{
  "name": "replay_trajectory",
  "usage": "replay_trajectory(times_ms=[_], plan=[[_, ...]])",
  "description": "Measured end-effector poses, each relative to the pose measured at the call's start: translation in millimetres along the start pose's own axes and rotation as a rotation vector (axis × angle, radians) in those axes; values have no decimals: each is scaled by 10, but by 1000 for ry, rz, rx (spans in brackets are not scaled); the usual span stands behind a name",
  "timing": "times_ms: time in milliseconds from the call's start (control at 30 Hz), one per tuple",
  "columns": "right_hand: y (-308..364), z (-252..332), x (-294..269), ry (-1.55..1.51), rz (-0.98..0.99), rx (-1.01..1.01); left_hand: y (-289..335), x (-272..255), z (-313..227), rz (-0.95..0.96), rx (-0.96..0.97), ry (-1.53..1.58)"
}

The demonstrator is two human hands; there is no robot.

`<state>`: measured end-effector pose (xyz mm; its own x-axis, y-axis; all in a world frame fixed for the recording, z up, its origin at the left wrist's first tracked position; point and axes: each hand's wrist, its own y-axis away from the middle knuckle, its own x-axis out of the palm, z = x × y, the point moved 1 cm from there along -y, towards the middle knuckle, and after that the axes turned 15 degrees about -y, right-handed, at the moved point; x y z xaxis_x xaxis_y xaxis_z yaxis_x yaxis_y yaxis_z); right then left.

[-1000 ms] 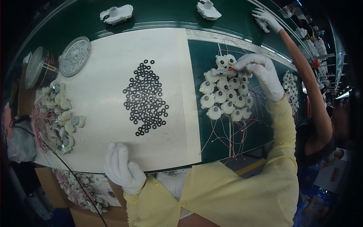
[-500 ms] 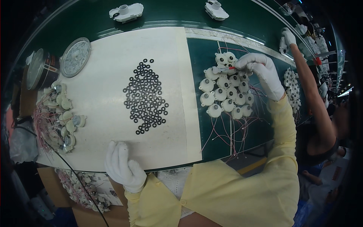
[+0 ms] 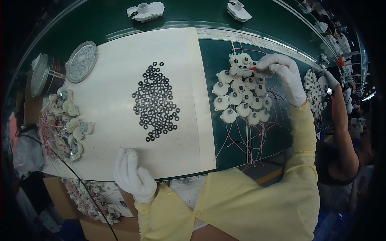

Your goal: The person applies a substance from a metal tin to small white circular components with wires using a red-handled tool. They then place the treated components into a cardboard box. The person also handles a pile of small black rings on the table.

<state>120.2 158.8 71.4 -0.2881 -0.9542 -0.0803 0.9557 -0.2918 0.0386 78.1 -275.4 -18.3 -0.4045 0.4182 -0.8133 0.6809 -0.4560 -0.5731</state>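
Observation:
My right hand [image 3: 279, 70], in a white glove, is closed around a thin brush-like tool [image 3: 243, 71] with a red band and a pale end. Its pale end is over the upper part of a cluster of round white motor units [image 3: 246, 97] with dark centres and thin pink wires; I cannot tell whether it touches one. My left hand [image 3: 134, 175], also gloved, lies at the near edge of the white sheet [image 3: 185, 146], fingers loosely extended and holding nothing. Beyond it, many small black rings [image 3: 155, 102] are spread on the sheet.
At left are a round tray of clear pieces [image 3: 82, 62], a tin [image 3: 50, 76] and a wired heap of motor units [image 3: 66, 120]. A cardboard box [image 3: 60, 197] stands below. White housings [image 3: 145, 12] sit on the green belt. A co-worker's gloved hand [image 3: 330, 79] is at right.
The white housings have shifted right along the far belt. The co-worker's hand has come down from the belt toward the motor units at right. My right hand keeps the tool over the cluster.

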Motion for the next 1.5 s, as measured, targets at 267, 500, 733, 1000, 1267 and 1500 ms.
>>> replay_trajectory(times_ms=[267, 500, 733, 1000, 1267, 1500], plan=[[41, -13, 247, -146, 114, 49, -8, 2, 1, -2, 10, -4], [27, -142, 200, -135, 112, 98, -27, -9, -17, -8, 13, -14], [74, -165, 191, -196, 95, 110, -1, -10, -37, 10, -38, 21], [153, -134, 164, -138, -8, 58, -39, -10, -29, -5, 8, -14], [230, -159, 176, -208, 140, 14, -21, -5, -32, 10, -22, 23], [211, -236, 269, -160, 233, 11, -6, -3, -29, 8, -24, 23]])
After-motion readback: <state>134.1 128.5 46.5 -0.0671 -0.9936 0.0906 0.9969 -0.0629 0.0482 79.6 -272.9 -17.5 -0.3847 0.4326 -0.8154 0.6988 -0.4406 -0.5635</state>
